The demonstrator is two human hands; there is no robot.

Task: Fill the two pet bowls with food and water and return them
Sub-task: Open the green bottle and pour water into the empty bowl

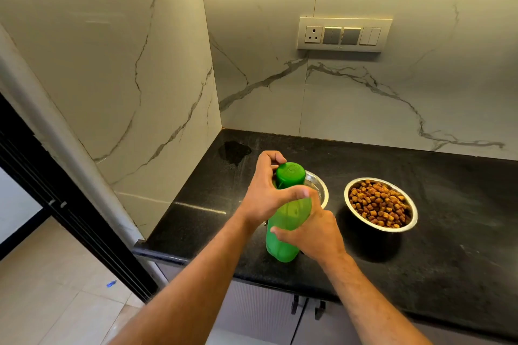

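A green plastic bottle (288,216) stands upright near the front edge of the black counter (420,260). My left hand (266,190) wraps around its green cap (291,173). My right hand (314,230) grips the bottle's body. Behind the bottle sits a steel bowl (319,185), mostly hidden by it and by my hands; its contents are not visible. To the right stands a second steel bowl (380,204), full of brown kibble.
A wet patch (234,152) lies on the counter near the back corner. Marble walls close the left and back sides; a switch panel (343,34) is on the back wall. Cabinet doors (266,316) sit below the counter, tiled floor (56,288) to the left.
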